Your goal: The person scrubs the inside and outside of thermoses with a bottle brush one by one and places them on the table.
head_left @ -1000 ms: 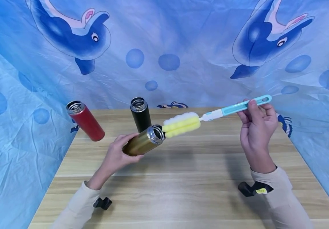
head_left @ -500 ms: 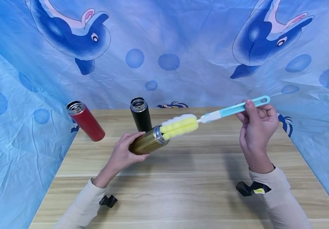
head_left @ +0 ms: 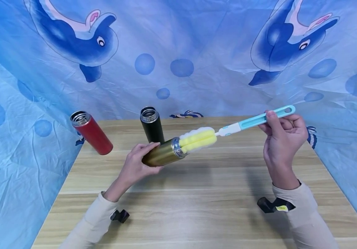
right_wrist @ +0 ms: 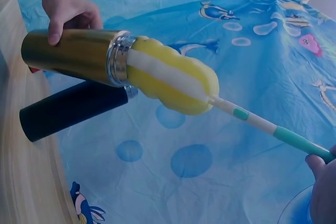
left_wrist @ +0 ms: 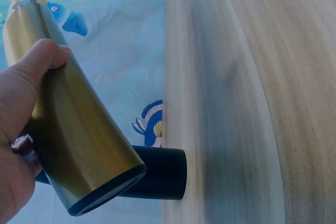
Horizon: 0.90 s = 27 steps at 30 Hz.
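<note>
My left hand [head_left: 137,165] grips a gold thermos flask [head_left: 162,154] round its body, tilted with the uncapped metal mouth to the right, above the table. In the right wrist view the mouth ring [right_wrist: 121,57] surrounds the front of a yellow and white sponge bottle brush [right_wrist: 176,77]; the rest of the sponge is outside. My right hand [head_left: 282,145] pinches the turquoise handle [head_left: 254,121] of that brush between thumb and fingers. In the left wrist view the thumb lies along the flask [left_wrist: 79,114], and its base faces the camera.
A black flask [head_left: 153,128] stands uncapped behind the gold one, close to it. Farther left is a red flask [head_left: 94,135], upright and uncapped. The wooden table [head_left: 190,214] ends at a blue curtain [head_left: 209,52] printed with dolphins.
My left hand has moved the gold flask right, onto the brush's sponge, whose tip has passed from the rim into the mouth. The right hand has shifted only slightly.
</note>
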Motion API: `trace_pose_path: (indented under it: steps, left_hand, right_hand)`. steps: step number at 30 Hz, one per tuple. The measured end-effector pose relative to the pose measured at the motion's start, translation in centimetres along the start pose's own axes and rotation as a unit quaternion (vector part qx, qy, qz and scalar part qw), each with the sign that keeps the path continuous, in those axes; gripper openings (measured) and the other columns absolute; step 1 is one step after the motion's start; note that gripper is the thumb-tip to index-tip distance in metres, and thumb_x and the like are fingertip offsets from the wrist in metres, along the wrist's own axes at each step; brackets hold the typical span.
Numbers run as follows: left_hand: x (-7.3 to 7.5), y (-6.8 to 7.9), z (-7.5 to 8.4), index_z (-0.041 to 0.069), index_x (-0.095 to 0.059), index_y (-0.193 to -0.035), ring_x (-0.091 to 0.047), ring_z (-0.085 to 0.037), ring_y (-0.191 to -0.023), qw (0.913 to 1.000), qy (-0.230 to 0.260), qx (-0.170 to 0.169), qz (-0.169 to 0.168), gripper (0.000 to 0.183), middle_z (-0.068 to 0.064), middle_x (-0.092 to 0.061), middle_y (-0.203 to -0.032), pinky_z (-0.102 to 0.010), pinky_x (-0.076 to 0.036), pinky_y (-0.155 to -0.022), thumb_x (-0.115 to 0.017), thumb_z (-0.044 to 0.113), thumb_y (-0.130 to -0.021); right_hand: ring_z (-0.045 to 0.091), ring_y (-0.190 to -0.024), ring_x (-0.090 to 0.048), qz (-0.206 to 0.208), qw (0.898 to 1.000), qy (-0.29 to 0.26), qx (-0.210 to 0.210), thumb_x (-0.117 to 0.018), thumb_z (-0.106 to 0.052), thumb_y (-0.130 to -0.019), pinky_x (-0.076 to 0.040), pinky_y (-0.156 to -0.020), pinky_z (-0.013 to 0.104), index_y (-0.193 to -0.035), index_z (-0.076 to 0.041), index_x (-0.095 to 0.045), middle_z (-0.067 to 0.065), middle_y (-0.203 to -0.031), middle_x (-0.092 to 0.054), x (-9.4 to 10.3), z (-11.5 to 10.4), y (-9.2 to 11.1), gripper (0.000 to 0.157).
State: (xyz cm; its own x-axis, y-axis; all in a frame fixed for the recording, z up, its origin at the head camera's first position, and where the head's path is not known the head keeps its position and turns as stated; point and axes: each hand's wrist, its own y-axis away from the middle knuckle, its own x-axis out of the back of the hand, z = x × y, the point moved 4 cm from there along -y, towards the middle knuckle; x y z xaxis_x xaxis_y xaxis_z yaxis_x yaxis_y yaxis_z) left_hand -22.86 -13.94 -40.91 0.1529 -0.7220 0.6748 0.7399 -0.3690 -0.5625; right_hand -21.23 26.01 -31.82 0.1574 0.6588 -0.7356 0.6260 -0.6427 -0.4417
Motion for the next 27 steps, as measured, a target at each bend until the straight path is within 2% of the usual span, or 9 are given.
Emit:
trace_pose_path:
  steps: [5, 11, 20, 27]
  left_hand:
    - [-0.2, -0.3, -0.2, 0.010, -0.070, -0.131, -0.061, -0.027, -0.102, 0.9994, -0.004, -0.031, 0.012, 0.078, -0.015, -0.071, -0.121, -0.047, -0.058, -0.076, -0.098, 0.018, -0.059]
    - [-0.4, -0.5, -0.5, 0.008, -0.071, -0.129, -0.062, -0.029, -0.103, 0.9982, -0.004, -0.056, 0.020, 0.078, -0.018, -0.073, -0.120, -0.048, -0.060, -0.077, -0.099, 0.018, -0.057]
    - [-0.8, -0.7, -0.7, 0.006, -0.072, -0.127, -0.064, -0.028, -0.099, 0.9971, -0.020, -0.068, 0.029, 0.078, -0.016, -0.074, -0.116, -0.046, -0.060, -0.075, -0.100, 0.018, -0.056]
    - [-1.0, -0.9, -0.6, 0.007, -0.072, -0.127, -0.064, -0.029, -0.097, 0.9959, -0.033, -0.078, 0.031, 0.077, -0.018, -0.074, -0.116, -0.047, -0.060, -0.075, -0.100, 0.019, -0.056]
  right_hand:
    - [0.030, -0.070, -0.075, -0.017, 1.000, 0.012, 0.010, -0.072, 0.023, -0.079, -0.061, -0.059, 0.035, -0.096, 0.013, -0.055, 0.029, -0.082, -0.072, -0.3, 0.0, 0.6, 0.026]
    - [0.031, -0.073, -0.076, -0.041, 0.999, 0.021, 0.027, -0.071, 0.022, -0.081, -0.061, -0.061, 0.036, -0.097, 0.015, -0.055, 0.031, -0.085, -0.072, -0.4, 0.1, 1.3, 0.023]
    - [0.028, -0.067, -0.075, -0.036, 0.997, 0.043, 0.058, -0.073, 0.020, -0.080, -0.061, -0.058, 0.034, -0.093, 0.019, -0.055, 0.030, -0.080, -0.071, -0.1, 0.8, 1.9, 0.022]
    - [0.028, -0.067, -0.075, -0.025, 0.997, 0.047, 0.049, -0.075, 0.019, -0.079, -0.061, -0.059, 0.034, -0.094, 0.014, -0.057, 0.028, -0.080, -0.071, -0.1, 1.2, 2.4, 0.023]
